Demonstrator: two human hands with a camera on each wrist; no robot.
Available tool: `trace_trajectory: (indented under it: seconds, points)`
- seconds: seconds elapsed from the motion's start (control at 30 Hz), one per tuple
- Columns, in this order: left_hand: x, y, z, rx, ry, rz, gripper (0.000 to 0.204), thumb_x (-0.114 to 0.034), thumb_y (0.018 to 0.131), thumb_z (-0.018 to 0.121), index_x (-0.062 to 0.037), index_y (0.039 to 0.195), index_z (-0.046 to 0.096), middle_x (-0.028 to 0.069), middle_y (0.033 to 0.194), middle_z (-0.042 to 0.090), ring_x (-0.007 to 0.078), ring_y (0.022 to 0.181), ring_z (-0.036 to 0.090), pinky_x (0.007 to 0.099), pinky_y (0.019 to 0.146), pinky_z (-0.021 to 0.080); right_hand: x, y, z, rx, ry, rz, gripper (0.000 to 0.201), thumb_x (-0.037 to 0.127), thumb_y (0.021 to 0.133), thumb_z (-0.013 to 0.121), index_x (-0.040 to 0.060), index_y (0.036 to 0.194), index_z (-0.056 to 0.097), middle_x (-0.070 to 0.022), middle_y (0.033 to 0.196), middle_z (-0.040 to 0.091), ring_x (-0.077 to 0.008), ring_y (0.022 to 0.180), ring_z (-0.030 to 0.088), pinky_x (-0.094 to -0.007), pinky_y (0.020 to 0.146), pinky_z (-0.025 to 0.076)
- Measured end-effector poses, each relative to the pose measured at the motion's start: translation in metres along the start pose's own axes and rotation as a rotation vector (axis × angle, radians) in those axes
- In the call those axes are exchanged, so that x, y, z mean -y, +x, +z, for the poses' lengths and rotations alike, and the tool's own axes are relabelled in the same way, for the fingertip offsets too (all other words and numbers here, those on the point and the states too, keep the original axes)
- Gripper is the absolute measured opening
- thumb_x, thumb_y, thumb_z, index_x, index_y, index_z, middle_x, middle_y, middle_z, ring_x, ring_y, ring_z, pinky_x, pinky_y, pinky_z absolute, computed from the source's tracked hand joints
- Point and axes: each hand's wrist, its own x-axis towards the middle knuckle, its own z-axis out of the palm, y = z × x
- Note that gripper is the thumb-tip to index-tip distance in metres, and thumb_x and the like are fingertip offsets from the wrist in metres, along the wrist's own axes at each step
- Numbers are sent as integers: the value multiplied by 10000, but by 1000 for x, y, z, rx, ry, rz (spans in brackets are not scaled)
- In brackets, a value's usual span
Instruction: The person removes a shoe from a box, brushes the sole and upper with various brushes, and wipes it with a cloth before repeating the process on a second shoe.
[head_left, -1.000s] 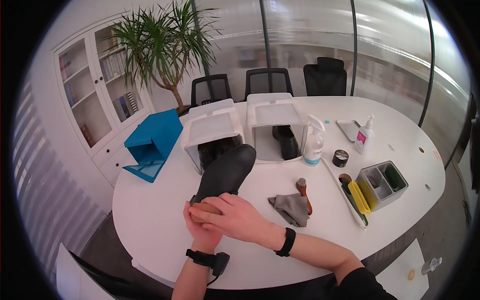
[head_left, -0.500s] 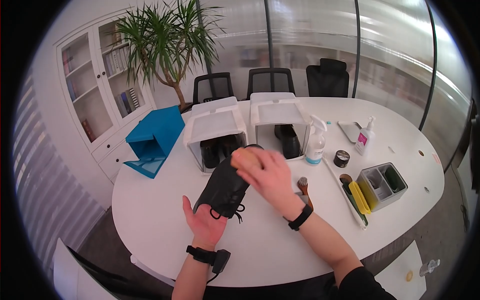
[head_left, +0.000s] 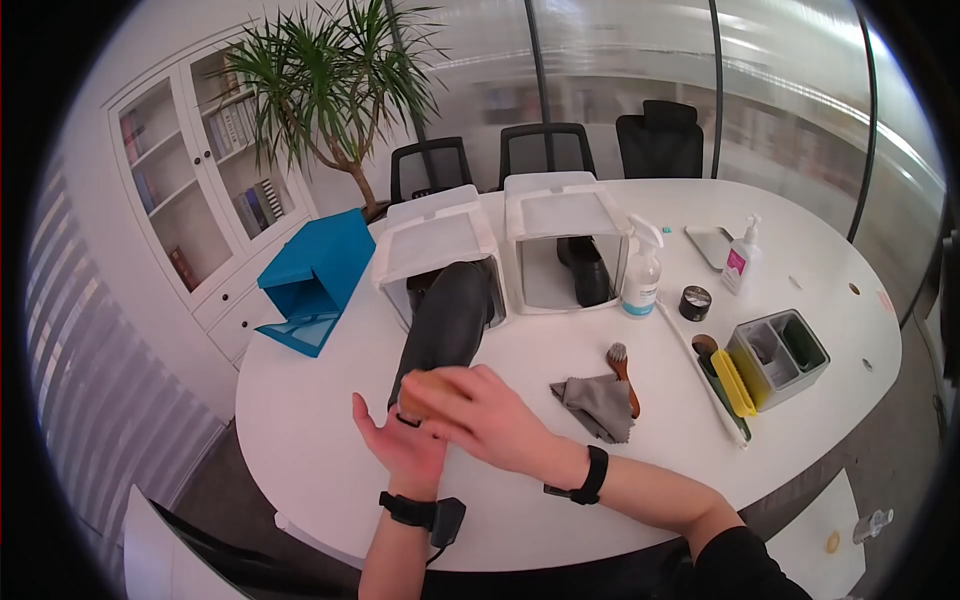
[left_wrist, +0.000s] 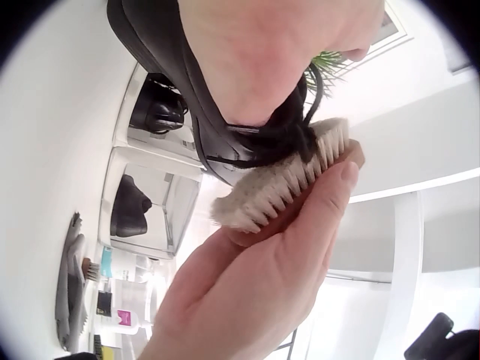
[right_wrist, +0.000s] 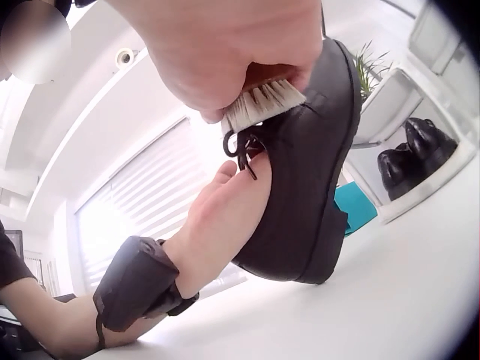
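A black lace-up shoe (head_left: 447,318) is held up over the table, toe pointing away. My left hand (head_left: 412,450) carries it from inside, fingers hidden in its opening and thumb sticking out straight to the side. My right hand (head_left: 500,418) grips a wooden-backed shoe brush (head_left: 426,394) from above. In the left wrist view the brush's pale bristles (left_wrist: 281,187) are right at the tied laces (left_wrist: 300,139). The right wrist view shows them against the upper beside the lace bow (right_wrist: 241,146).
Two white shoe boxes (head_left: 435,245) with black shoes (head_left: 583,270) stand behind, beside a blue open box (head_left: 315,265). To the right lie a grey cloth (head_left: 597,405), a small brush (head_left: 620,365), a spray bottle (head_left: 641,280), a black jar (head_left: 695,303) and a grey caddy (head_left: 778,360).
The right hand swept the brush from near the shoe's opening out to the toe, then back to the laces. The left hand stays in the shoe, which tilted down and up again.
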Motion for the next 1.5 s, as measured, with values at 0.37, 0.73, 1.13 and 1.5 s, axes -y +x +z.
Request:
trace_trajectory:
  seconds: [0.37, 0.73, 1.13, 1.5]
  points:
    - [6, 5, 6, -293, -10, 22, 878, -597, 986, 539, 107, 1501, 442, 195, 1524, 551, 336, 1400, 544, 444, 1189, 436, -55, 26, -64, -229, -614, -269, 524, 138, 794, 833, 236, 1296, 719, -93, 1309, 659, -302, 1033, 649, -392, 862, 537]
    - [12, 2, 8, -109, -71, -25, 754, -480, 1023, 529, 85, 1514, 438, 224, 1517, 547, 351, 1407, 536, 462, 1224, 388, -40, 10, -40, -333, 89, 165, 690, 182, 1034, 649, 11, 1609, 310, -212, 1403, 539, -346, 1292, 533, -393, 1116, 414]
    - [19, 10, -60, 451, -140, -201, 557, -11, 833, 467, 25, 1377, 581, 142, 1254, 694, 244, 904, 631, 348, 845, 503, -54, 14, -42, -543, 835, 642, 516, 348, 1099, 512, 44, 1507, 424, -77, 1327, 574, -151, 1208, 561, -280, 1039, 444]
    - [20, 13, -20, -125, 915, -225, 427, 62, 981, 510, 41, 1400, 593, 87, 1300, 686, 155, 1093, 641, 276, 920, 499, -93, -2, -42, -520, 1118, 1100, 318, 372, 1101, 442, 161, 1255, 625, 18, 1196, 701, -141, 1090, 671, -390, 944, 539]
